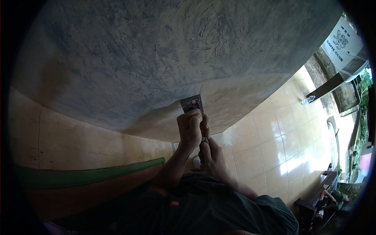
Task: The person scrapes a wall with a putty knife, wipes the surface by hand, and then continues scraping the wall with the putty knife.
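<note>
My left hand (190,127) is closed round the handle of a flat scraper-like tool (191,103), whose dark blade lies against or very near the wall. A small pink and white label shows on the blade. My right hand (211,152) is wrapped round a dark, narrow object below it; whether this is the same tool's handle or a separate piece is hard to tell. The wall (156,47) has a grey, streaky coat above, with swirled marks, and a smoother tan-brown area beside and below the blade.
A green-edged panel (90,176) stands at lower left. Tiled floor (270,145) spreads to the right, with a plastic bottle (308,100) on it. A white banner (342,43) hangs at upper right. A person (336,199) is by dark furniture at lower right.
</note>
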`<state>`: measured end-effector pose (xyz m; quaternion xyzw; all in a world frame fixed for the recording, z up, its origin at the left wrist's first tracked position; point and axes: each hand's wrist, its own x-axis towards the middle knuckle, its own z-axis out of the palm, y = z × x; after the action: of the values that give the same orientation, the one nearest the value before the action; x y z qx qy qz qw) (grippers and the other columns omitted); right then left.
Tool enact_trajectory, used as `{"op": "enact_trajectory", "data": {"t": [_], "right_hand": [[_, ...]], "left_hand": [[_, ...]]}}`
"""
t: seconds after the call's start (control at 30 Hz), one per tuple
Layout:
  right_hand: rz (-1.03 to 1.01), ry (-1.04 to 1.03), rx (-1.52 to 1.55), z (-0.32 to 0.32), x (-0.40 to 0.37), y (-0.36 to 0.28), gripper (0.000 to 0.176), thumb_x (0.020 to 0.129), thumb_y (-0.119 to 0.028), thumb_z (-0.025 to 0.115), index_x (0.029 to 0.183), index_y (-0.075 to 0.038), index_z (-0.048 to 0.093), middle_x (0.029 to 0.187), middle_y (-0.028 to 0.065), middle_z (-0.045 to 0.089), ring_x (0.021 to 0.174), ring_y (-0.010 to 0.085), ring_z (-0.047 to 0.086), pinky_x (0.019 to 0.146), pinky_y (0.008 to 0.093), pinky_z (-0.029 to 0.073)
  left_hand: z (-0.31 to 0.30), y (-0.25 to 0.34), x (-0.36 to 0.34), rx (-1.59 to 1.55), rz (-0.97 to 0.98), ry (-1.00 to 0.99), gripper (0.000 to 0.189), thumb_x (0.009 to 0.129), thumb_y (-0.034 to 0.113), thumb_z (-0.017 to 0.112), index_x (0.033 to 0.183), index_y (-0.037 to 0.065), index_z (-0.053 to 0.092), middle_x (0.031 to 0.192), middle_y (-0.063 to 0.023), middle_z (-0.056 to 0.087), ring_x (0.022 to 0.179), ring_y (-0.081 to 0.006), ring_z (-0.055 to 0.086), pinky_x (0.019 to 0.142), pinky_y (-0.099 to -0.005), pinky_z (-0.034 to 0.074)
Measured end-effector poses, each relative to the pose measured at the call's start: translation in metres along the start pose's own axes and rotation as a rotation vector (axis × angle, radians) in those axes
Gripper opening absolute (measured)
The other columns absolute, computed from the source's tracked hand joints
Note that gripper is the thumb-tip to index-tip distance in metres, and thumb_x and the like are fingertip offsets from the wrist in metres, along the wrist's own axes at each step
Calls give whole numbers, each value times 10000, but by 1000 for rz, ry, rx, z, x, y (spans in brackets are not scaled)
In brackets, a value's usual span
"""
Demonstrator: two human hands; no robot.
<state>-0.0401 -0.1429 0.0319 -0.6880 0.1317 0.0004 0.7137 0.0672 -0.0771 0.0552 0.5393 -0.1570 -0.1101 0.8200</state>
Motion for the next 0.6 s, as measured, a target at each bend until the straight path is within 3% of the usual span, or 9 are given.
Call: {"op": "enact_trajectory", "data": {"t": [0.07, 0.17, 0.6], "right_hand": [[17, -5, 14, 2, 0, -3, 245, 967, -218, 423, 1017, 14, 485, 592, 101, 521, 525, 160, 516, 513, 327, 408], [25, -3, -13, 1, -2, -2, 257, 965, -225, 427, 1021, 19, 486, 592, 99, 521, 528, 154, 511, 513, 326, 407], [12, 29, -2, 3, 5, -14, 259, 963, -220, 427, 1039, 17, 500, 591, 78, 522, 520, 138, 492, 512, 312, 402]], "left_hand": [[4, 11, 1, -50, -63, 1, 251, 825, 71, 341, 583, 20, 386, 545, -82, 472, 352, -131, 440, 338, -262, 383], [-2, 1, 0, -44, 4, -49, 242, 832, 95, 327, 597, 43, 348, 557, -123, 467, 340, -170, 444, 315, -275, 378], [1, 11, 6, 22, 20, -64, 244, 826, 86, 333, 587, 34, 340, 542, -122, 459, 339, -168, 438, 312, -276, 375]]}}
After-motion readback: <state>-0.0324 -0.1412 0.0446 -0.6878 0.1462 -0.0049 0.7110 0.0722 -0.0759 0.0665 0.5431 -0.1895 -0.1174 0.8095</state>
